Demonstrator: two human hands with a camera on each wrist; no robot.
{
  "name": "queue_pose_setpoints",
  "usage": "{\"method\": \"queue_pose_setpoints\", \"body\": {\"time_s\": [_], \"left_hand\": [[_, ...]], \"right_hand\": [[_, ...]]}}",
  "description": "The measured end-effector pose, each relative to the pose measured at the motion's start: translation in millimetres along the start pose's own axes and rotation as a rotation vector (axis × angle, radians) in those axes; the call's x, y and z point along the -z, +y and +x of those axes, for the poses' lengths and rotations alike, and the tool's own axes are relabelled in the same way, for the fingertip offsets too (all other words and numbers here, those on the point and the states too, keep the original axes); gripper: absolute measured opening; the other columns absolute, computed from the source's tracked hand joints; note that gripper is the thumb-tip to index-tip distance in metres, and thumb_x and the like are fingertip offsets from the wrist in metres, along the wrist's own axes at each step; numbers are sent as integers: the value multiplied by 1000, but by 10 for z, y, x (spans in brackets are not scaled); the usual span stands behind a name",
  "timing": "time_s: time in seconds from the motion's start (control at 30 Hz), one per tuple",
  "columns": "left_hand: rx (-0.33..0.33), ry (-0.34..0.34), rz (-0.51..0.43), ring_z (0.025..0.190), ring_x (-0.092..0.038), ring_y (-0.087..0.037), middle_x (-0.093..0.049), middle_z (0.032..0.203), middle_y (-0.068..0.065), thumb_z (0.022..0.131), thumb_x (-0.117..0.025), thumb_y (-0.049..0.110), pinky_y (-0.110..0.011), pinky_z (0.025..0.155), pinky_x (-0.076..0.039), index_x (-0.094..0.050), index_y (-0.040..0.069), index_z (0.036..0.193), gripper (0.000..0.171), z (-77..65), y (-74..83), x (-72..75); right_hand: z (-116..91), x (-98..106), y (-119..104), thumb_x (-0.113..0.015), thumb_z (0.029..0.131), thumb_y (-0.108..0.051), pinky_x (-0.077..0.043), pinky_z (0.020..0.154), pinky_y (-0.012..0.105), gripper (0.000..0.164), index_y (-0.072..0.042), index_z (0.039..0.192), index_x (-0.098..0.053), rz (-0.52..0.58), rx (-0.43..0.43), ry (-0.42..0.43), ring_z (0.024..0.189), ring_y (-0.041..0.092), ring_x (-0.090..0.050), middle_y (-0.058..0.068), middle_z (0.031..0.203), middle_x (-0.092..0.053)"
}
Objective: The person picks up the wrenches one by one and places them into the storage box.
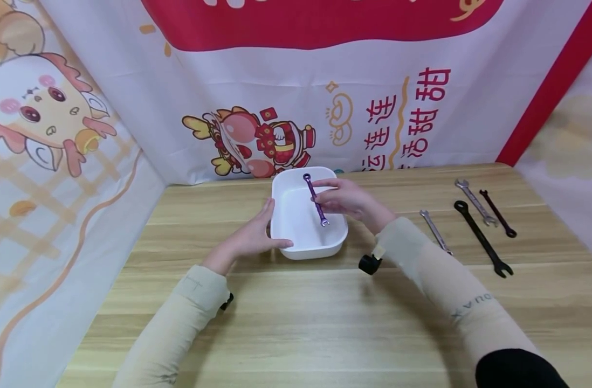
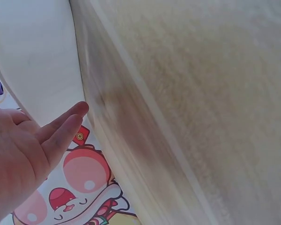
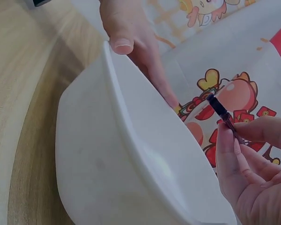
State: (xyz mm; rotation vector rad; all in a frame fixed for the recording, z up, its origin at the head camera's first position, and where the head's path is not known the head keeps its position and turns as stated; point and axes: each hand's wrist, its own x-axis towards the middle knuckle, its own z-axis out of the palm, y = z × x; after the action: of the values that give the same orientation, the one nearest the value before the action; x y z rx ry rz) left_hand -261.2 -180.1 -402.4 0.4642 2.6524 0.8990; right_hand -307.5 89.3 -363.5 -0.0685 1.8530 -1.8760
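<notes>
My right hand [image 1: 342,198] pinches a purple combination wrench [image 1: 317,202] by its middle, holding it slanted above the white container [image 1: 308,253]. In the right wrist view, the thumb and fingertips of this hand meet on the wrench [image 3: 220,110]. My left hand [image 1: 252,234] rests against the container's left side, its thumb at the near corner of the rim and its fingers stretched along the outer wall. Straight fingers of the left hand [image 2: 25,145] touch the white wall [image 2: 42,56] in the left wrist view.
To the right on the wooden table [image 1: 296,323] lie a small silver wrench [image 1: 436,233], a long black wrench [image 1: 481,237], another silver wrench [image 1: 475,202] and a small dark wrench [image 1: 498,213]. A printed cloth [image 1: 170,124] hangs behind the container, at the table's back edge.
</notes>
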Motion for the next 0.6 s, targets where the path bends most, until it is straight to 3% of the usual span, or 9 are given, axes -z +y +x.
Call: {"method": "queue_pose_setpoints", "body": {"time_s": [0.6], "left_hand": [[-29, -41, 4, 156, 3, -26, 16, 170, -7, 78, -82, 63, -49, 124, -13, 8, 12, 164, 135, -6, -18, 15]], "right_hand": [[135, -280, 78, -64, 96, 7, -59, 89, 35, 56, -3, 149, -51, -62, -20, 27, 83, 16, -70, 13, 104, -71]]}}
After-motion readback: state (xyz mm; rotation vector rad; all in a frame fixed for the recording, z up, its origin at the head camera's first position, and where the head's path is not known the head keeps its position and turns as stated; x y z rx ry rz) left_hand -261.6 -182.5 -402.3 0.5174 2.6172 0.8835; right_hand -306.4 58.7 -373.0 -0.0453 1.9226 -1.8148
